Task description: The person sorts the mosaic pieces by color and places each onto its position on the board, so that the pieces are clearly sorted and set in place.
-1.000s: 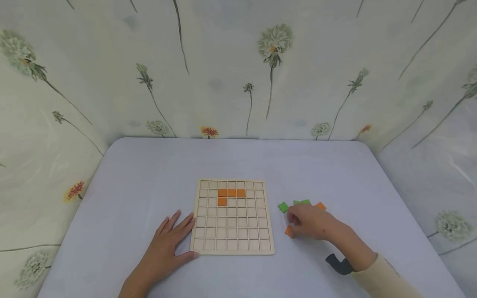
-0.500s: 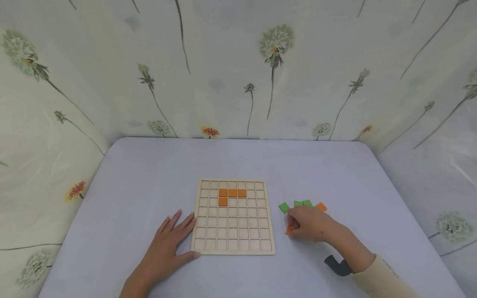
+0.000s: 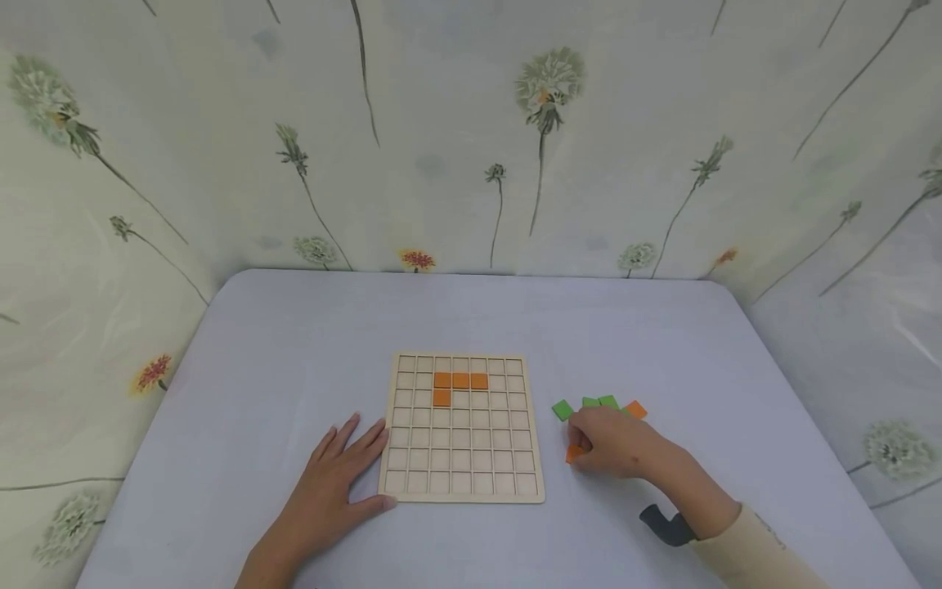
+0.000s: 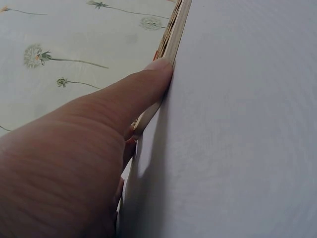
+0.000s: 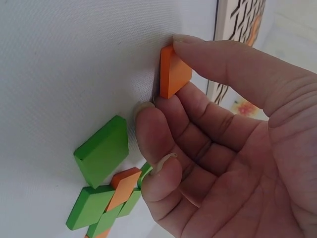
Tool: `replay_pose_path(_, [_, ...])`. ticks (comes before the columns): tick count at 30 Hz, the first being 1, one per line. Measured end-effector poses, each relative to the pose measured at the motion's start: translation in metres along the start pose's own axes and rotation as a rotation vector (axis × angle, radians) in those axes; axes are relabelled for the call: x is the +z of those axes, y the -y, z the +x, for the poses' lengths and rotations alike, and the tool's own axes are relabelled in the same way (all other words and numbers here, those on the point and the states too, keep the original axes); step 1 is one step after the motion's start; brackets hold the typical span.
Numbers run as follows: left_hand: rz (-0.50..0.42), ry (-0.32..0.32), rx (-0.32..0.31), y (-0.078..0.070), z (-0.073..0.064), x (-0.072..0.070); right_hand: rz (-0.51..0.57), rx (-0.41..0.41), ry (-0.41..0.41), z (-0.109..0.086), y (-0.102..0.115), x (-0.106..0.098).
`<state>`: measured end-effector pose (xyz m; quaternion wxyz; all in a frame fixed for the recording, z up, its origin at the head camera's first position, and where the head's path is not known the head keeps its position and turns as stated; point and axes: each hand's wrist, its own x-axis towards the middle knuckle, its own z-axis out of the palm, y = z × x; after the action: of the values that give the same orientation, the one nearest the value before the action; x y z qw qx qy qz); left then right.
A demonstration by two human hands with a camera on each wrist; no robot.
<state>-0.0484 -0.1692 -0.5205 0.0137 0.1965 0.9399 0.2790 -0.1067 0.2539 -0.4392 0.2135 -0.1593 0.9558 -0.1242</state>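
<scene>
A square wooden grid board (image 3: pixel 462 486) lies on the table, with three orange tiles (image 3: pixel 460 381) in a row and one orange tile (image 3: pixel 441 398) below the leftmost. My left hand (image 3: pixel 324 487) rests flat at the board's left side, fingers spread; in the left wrist view the thumb (image 4: pixel 143 84) touches the board's edge. Right of the board, my right hand (image 3: pixel 618 442) pinches an orange tile (image 5: pixel 174 74) between thumb and fingers, low over the tabletop. Its other fingers are curled in, near a green tile (image 5: pixel 104 151).
Beyond the right hand lie loose green tiles (image 3: pixel 607 402) and an orange tile (image 3: pixel 635 409), partly hidden by the hand. A dark curved piece (image 3: pixel 666 526) shows beside the right wrist. Flower-patterned cloth (image 3: pixel 427 164) stands behind the white table (image 3: pixel 316 319).
The right thumb and fingers have closed together on the orange tile, covering more of it in the head view. The left hand and the board hold their places.
</scene>
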Motion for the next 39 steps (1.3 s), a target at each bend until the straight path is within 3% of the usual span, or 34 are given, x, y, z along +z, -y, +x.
replay_pose_path(18, [0.0,0.011,0.002,0.001,0.001,0.0,0.111,-0.057,-0.005,0.003,-0.009,-0.001])
replay_pose_path(32, [0.005,0.02,-0.015,0.0,0.001,0.0,0.087,-0.136,-0.024,0.004,-0.006,-0.009])
replay_pose_path(39, [0.01,0.022,-0.024,-0.001,0.001,0.0,0.078,-0.131,-0.012,0.009,-0.002,-0.013])
